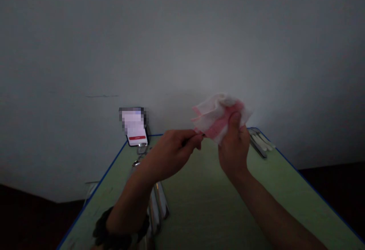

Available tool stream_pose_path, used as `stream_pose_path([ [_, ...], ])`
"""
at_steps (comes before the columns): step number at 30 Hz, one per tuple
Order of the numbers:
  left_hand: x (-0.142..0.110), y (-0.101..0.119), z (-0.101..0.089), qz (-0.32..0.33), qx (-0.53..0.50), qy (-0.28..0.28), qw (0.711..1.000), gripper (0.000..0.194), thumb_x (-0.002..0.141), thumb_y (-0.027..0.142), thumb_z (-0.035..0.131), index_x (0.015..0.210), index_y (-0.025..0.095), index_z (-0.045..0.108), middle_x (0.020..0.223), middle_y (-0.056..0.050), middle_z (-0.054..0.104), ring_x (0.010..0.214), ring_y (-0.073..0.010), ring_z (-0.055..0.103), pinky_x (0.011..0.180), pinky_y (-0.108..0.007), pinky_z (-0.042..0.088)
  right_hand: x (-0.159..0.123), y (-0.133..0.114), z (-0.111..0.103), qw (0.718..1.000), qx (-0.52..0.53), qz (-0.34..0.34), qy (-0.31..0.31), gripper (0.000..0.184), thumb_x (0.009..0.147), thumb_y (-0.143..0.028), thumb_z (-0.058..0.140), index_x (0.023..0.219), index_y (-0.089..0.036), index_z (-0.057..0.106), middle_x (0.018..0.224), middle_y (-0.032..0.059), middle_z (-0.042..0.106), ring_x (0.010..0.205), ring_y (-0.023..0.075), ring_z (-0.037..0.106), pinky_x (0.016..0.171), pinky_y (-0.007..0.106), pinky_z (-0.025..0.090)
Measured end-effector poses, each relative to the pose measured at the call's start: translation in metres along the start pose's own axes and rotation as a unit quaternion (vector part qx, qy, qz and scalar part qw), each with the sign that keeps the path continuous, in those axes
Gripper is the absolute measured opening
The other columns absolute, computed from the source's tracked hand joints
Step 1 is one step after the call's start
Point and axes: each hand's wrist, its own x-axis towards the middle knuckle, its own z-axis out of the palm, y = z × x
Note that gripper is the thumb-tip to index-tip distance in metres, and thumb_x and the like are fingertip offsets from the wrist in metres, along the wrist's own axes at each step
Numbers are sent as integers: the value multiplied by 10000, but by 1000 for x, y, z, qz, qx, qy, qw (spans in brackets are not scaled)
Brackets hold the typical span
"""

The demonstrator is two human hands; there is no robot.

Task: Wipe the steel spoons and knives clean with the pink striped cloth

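So, left forearm [134, 200] is angled in from 7 o'clock, a fuzzy dark wristband [110, 231] worn on it, and the left hand [173, 153] is turned back-up, its grip pinched on a slim item [203, 135] mostly hidden by fingers and cloth. Right forearm [268, 208] is brought in from 5 o'clock, and the right hand [235, 145] is held fairly upright, thumb pressed on top, its grip closed round the cloth [218, 117]. That cloth's up at 12 o'clock, lifted above the far edge of the bench [196, 204]: soft-looking, white with pink bands, all bunched into floppy folds. Bench top is pale green, edged in blue. A phone [135, 126] is leaned on the smooth grey wall [182, 45] at 10 o'clock. Long shiny metal utensils [156, 208] are laid at 9, partly covered by the left arm, and slim pale and dark-handled cutlery [260, 141] is bunched at 1
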Motion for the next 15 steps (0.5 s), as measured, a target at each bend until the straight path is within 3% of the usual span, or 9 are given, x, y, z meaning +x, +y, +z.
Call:
stream_pose_path([
  [5, 10, 4, 23, -13, -13, 55, 998, 228, 819, 183, 389, 683, 141, 568, 659, -4, 597, 595, -113, 527, 547, -209, 380, -5, 4, 4, 996, 25, 64, -60, 430, 830, -548, 352, 778, -165, 540, 615, -11, 520, 496, 82, 423, 441, 201, 329],
  [7, 11, 0, 26, -20, -26, 43, 999, 208, 811, 172, 382, 695, 144, 552, 694, -15, 604, 612, -120, 532, 549, -215, 397, -4, 8, 6, 991, 43, 94, -87, 401, 821, -531, 384, 858, -165, 543, 686, 9, 563, 537, 90, 469, 466, 202, 359],
  [12, 0, -11, 15, -76, -141, -162, 974, 318, 890, 340, 305, 840, 151, 556, 647, 5, 562, 477, -88, 505, 420, -181, 403, 15, 8, 0, 980, 107, 131, -101, 315, 798, -408, 449, 990, -166, 509, 832, 41, 613, 667, 127, 573, 544, 229, 432],
  [15, -8, -13, 4, -97, -189, -245, 946, 330, 890, 389, 332, 992, 156, 542, 639, 14, 559, 475, -93, 533, 414, -179, 429, 32, 4, -9, 977, 130, 142, -88, 288, 789, -347, 453, 1006, -167, 509, 927, 64, 614, 721, 141, 592, 551, 242, 446],
])
